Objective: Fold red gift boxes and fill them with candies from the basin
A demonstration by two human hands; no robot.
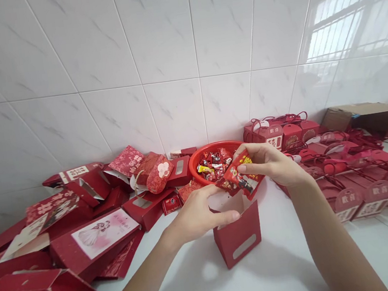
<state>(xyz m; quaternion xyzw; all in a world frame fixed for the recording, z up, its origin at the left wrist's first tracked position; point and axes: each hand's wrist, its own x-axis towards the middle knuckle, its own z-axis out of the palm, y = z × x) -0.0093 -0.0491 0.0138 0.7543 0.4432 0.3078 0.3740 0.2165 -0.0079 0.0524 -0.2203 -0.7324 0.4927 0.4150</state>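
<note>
An upright red paper box [239, 235], open at the top, stands on the white table in front of me. My left hand [203, 213] grips its upper left edge, with the thumb over the front rim. Just above the opening, my right hand [267, 162] pinches a red candy packet [244, 177] with yellow print. Behind the box, a round red basin [194, 164] holds several wrapped candies, partly hidden by my right hand and the packet.
Loose red boxes and pouches [101, 234] are heaped at the left. Rows of closed red boxes with cord handles [349, 182] fill the right side. A brown cardboard box [361, 114] sits at the back right, by the tiled wall [175, 110].
</note>
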